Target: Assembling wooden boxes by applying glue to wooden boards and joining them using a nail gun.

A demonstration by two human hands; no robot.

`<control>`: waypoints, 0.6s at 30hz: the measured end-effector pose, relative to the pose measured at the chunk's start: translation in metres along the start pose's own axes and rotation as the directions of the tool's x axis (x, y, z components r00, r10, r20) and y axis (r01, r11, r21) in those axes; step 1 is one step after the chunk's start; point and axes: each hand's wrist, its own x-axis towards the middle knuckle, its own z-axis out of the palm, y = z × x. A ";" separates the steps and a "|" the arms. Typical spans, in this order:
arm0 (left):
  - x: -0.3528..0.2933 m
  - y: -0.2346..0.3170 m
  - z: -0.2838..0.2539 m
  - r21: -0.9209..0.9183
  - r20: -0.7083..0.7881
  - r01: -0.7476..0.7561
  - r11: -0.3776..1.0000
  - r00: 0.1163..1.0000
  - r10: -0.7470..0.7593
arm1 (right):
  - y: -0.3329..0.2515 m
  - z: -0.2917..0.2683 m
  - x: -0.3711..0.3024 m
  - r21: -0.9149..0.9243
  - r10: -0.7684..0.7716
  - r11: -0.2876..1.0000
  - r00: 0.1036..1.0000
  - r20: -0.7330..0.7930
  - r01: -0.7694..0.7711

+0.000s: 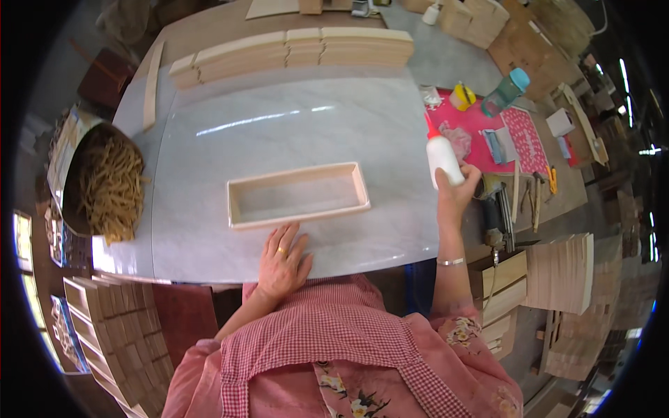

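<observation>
In front of me a rectangular wooden frame point(298, 221) lies on the grey marbled tabletop point(293, 125), its inside showing the table surface. My left hand point(284, 256) rests at the near table edge with fingers stretched out, the fingertips at the frame's near side. On the right, my right hand point(456, 195) is wrapped round a white squeeze bottle point(443, 159) with a red nozzle. The bottle is held near the table's right edge, its nozzle pointing up and away from me.
Stacked wooden strips point(300, 54) line the table's back. A bin of tan strips point(111, 181) stands left. On the right are a teal bottle point(503, 94), yellow tape roll point(462, 97), pink mat point(481, 157), nail gun point(496, 216) and pliers point(537, 202). Wooden boards point(561, 272) sit below.
</observation>
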 end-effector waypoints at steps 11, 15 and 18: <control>0.003 0.001 0.000 -0.008 0.045 0.011 1.000 0.999 -0.011 | 0.101 0.046 0.153 -0.524 0.183 0.837 0.983 0.000 -0.156; 0.001 0.000 0.003 -0.066 0.103 0.005 0.998 0.995 0.002 | 0.128 0.034 0.160 -0.527 0.217 0.822 0.974 -0.057 -0.214; -0.001 0.006 -0.002 -0.027 0.099 0.053 0.998 0.994 -0.050 | 0.123 0.034 0.161 -0.537 0.141 0.837 0.989 0.031 -0.103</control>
